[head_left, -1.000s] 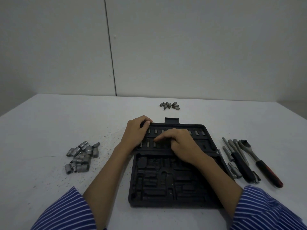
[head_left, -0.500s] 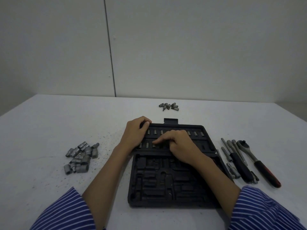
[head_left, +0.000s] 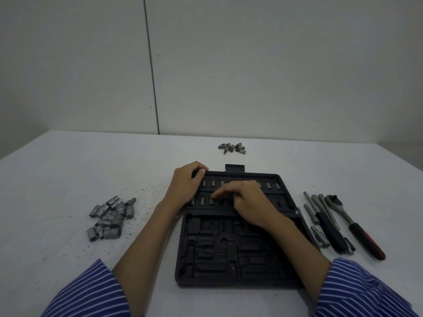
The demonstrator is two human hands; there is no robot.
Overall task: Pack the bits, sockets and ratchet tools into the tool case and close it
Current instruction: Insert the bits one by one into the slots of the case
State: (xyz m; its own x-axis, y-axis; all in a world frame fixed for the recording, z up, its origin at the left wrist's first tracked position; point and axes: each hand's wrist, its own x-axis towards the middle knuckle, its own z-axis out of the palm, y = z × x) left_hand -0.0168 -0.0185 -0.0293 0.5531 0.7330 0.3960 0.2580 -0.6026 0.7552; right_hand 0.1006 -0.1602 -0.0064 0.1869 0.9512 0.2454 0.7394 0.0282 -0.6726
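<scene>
Black moulded plastic formed the open tool case [head_left: 238,252], which lay flat on the matt white table [head_left: 68,179] directly before the person. Its near half held only empty shaped recesses. The far half carried two rows of small steel bits [head_left: 270,186] standing in slots. The left hand [head_left: 185,184] curled its fingers over the far left corner of the case, probably to steady it. The right hand [head_left: 247,200] lay across the lower row, forefinger stretched toward a bit; whether it pinched one could not be told. Loose dull-grey cylindrical sockets [head_left: 109,217] lay heaped well to the left, a smaller cluster of bits [head_left: 232,148] beyond the case, and the red-and-black-handled ratchet [head_left: 352,223] with slim steel extension bars [head_left: 320,211] just beside its right edge, seemingly sorted by kind for packing.
</scene>
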